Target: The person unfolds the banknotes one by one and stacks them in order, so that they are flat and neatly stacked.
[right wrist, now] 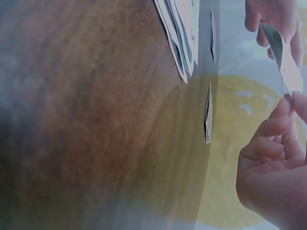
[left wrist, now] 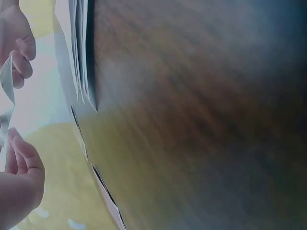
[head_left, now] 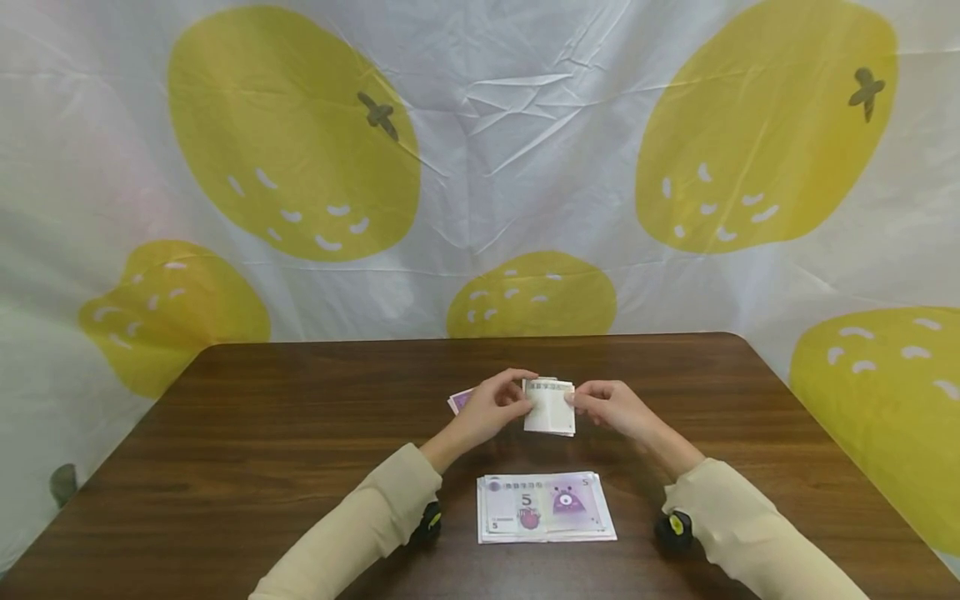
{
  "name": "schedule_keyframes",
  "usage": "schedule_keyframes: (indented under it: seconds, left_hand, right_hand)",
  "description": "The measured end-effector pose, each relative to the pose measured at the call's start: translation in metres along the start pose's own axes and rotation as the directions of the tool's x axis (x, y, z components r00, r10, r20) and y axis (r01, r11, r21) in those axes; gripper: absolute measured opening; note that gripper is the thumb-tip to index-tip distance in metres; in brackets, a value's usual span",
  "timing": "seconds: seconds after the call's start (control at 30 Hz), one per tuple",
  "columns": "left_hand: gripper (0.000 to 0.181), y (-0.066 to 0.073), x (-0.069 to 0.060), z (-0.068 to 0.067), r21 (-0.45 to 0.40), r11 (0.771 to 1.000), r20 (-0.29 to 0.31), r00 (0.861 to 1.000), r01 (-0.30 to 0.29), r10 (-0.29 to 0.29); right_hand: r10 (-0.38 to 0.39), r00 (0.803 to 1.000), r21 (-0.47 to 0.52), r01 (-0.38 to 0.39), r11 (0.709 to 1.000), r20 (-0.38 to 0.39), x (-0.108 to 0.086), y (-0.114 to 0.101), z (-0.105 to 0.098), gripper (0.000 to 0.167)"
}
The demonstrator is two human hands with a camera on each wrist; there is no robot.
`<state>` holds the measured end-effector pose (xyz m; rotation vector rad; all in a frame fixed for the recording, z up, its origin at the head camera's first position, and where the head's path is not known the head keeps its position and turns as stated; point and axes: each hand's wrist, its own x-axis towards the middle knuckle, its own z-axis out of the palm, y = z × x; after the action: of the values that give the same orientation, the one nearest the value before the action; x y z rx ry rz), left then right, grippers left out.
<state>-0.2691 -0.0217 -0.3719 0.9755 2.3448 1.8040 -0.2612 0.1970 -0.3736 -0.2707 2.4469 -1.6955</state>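
Observation:
Above the table, both hands hold a pale play banknote [head_left: 551,414] bent over into a smaller piece. The left hand [head_left: 491,404] pinches its left edge between thumb and fingers. At the opposite edge, the right hand [head_left: 618,410] pinches it with thumb and forefinger. In the right wrist view the note [right wrist: 284,60] looks curved between the two hands. A stack of purple play banknotes [head_left: 546,510], marked 5 with a one-eyed monster, lies flat nearer the body. Partly hidden behind the left hand is another purple note [head_left: 459,401].
Everything rests on a dark wooden table [head_left: 300,433]. In the right wrist view, a thin folded note [right wrist: 208,117] lies on the table beyond the stack [right wrist: 178,38]. A white cloth with yellow fruit shapes [head_left: 525,208] hangs behind the table.

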Motion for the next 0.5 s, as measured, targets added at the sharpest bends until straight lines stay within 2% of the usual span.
schedule_keyframes:
  seconds: [0.2, 0.3, 0.5]
  left_hand:
    - [0.022, -0.022, 0.007, 0.002, 0.115, 0.993, -0.069, 0.997, -0.03, 0.038]
    - [0.018, -0.024, 0.007, 0.002, 0.141, 0.989, -0.084, 0.995, -0.039, 0.051]
    - [0.017, -0.02, 0.004, 0.001, 0.133, 0.99, -0.082, 0.995, -0.051, 0.062]
  right_hand:
    - [-0.007, 1.0, -0.004, 0.007, 1.0, 0.012, -0.013, -0.017, 0.007, 0.021]
    - [-0.018, 1.0, -0.01, 0.018, 1.0, 0.02, -0.017, -0.02, 0.009, 0.02]
    - [-0.016, 0.999, -0.005, 0.016, 1.0, 0.032, -0.019, -0.019, 0.011, 0.019]
